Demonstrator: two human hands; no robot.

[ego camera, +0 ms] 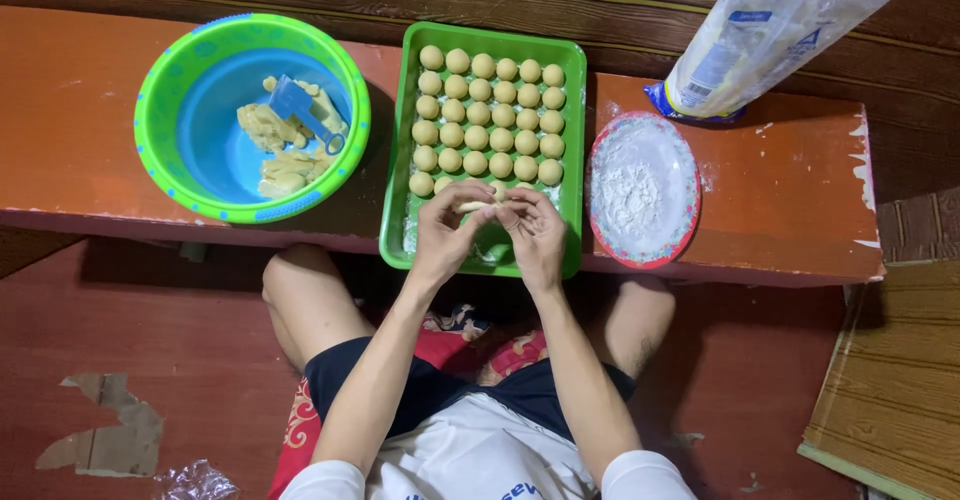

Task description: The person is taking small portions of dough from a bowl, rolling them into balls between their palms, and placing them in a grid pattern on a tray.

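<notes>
A long orange-red desk [90, 110] stood low over a dark red floor, with dark wooden boards behind it; the person sat on the floor with knees under the desk edge.

Both hands met over the near end of the green tray [574, 160]. The left hand [445, 230] and the right hand [535, 232] were closed together, fingertips pinching a small piece of pale dough [472, 205] between them. The piece hung just above the tray's bare near part, below the last row.

Beyond the hands, finished dough balls [490, 115] lay in even rows, close but mostly apart. To the right, just beside the tray, a red-rimmed plate [690, 215] carried white flour. Behind it a flour bag [760, 35] leaned, opened. To the left, a green and blue bowl [160, 90] held remaining dough and a blue scraper [300, 105].

Judgement: shaping would go best with light, even pressure from both hands, so the piece matched the others in size. It should be set in line with the last row, not touching neighbours. Sticky fingers would call for flour from the plate.
</notes>
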